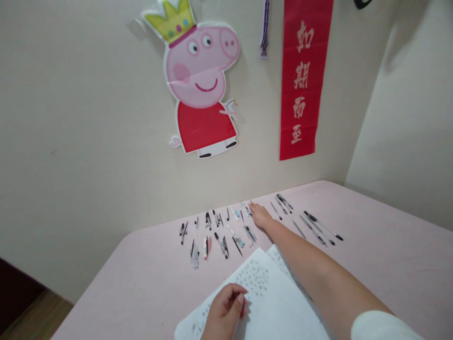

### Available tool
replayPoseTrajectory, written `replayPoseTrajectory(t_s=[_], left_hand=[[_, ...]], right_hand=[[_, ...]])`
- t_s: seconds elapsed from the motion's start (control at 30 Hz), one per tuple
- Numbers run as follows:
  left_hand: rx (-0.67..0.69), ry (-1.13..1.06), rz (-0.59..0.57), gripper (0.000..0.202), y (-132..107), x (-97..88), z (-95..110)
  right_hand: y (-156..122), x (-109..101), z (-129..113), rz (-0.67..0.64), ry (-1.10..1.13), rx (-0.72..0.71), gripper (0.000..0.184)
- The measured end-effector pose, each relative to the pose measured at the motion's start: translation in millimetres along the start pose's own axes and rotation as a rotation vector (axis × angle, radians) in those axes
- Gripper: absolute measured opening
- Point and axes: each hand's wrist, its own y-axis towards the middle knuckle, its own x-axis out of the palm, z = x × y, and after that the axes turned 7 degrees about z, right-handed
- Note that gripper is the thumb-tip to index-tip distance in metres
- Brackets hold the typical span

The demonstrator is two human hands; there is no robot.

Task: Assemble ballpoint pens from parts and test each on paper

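My right hand [261, 216] reaches to the far side of the table, its fingers pressed together and pointing down. A thin tip shows just past them, but what they hold, if anything, is too small to make out. Beside those fingertips lies a pale blue and clear pen [245, 208]. My left hand [228, 307] rests over the sheets of paper [279, 297], fingers curled in and nothing visible in them. Between the paper and the wall lie several pens and pen parts, among them a black pen [221, 245] and a pink-and-white piece [205, 249].
More pens lie right of my forearm, including a long clear pen with black ends [323, 225]. A pink cloth covers the table [116, 283]. Behind it rises a wall [88, 141] with a pink pig cutout [207, 127] and a red banner [288, 94].
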Motion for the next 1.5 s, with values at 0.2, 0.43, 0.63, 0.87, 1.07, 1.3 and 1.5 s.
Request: replayPoseTrajectory(t_s=[0.2, 0.43, 0.63, 0.87, 1.07, 1.3, 1.5], left_hand=[[0.001, 0.013, -0.003, 0.040, 0, -1.0, 1], [-0.003, 0.016, 0.017, 0.036, -4, 4.7, 14], [-0.031, 0.028, 0.014, 0.036, -10, 9.8, 31], [-0.014, 0.037, 0.005, 0.035, -10, 9.0, 30], [-0.011, 0.038, 0.006, 0.033, -10, 9.8, 32], [-0.017, 0.025, 0.016, 0.030, -11, 9.4, 31], [-0.018, 0.009, 0.018, 0.029, -11, 10.1, 33]], right_hand=[[-5, -1, 1, -0.019, 0.013, -0.024, 0.052], [-39, -14, 4, -0.004, -0.010, -0.050, 0.053], [-68, -28, 3, 0.006, -0.064, -0.072, 0.047], [-75, -46, -9, 0.062, -0.152, -0.069, 0.025], [-75, -49, -12, 0.114, -0.185, -0.007, 0.025], [-70, -50, -4, 0.176, -0.098, 0.075, 0.028], [-75, -57, -9, 0.205, 0.084, 0.080, 0.031]])
